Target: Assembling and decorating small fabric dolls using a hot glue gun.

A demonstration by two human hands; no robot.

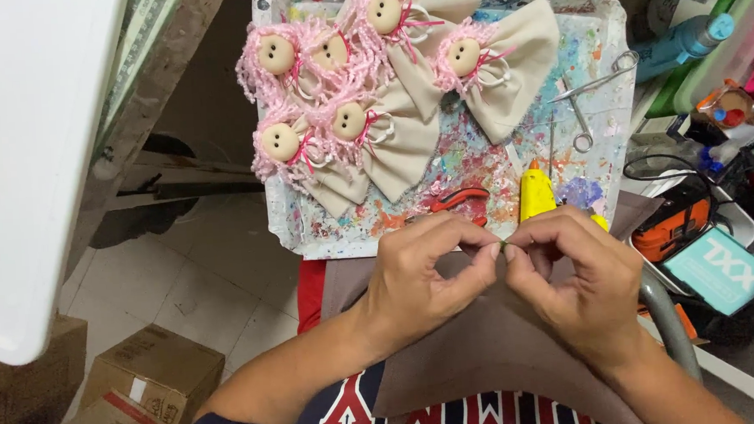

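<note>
Both hands, left (415,279) and right (583,279), pinch shut on a tiny dark piece (503,246) at the fingertips, over brown cloth (488,352), just below the tray (594,166). Keeping each grip tight would steady it. The tray holds six pink-haired dolls (351,123), scissors (590,97) and a glue gun (535,195).

Six dolls (362,92) with pink yarn hair and beige cloth bodies lie on one paint-splattered tray (602,153), crowded over its left and upper part. Also on the tray are one pair of metal forceps (595,97) at its right side, one yellow glue gun (537,193) at its lower edge, and one red-handled tool (458,201) just left of the gun. One blue bottle (685,43) lies right of the tray. Three cardboard boxes (149,370) stand on the floor, below and left of the tray. Two hands, the left hand (423,274) and the right hand (582,274), meet at the tray's lower edge over one brown cloth (487,344).
</note>
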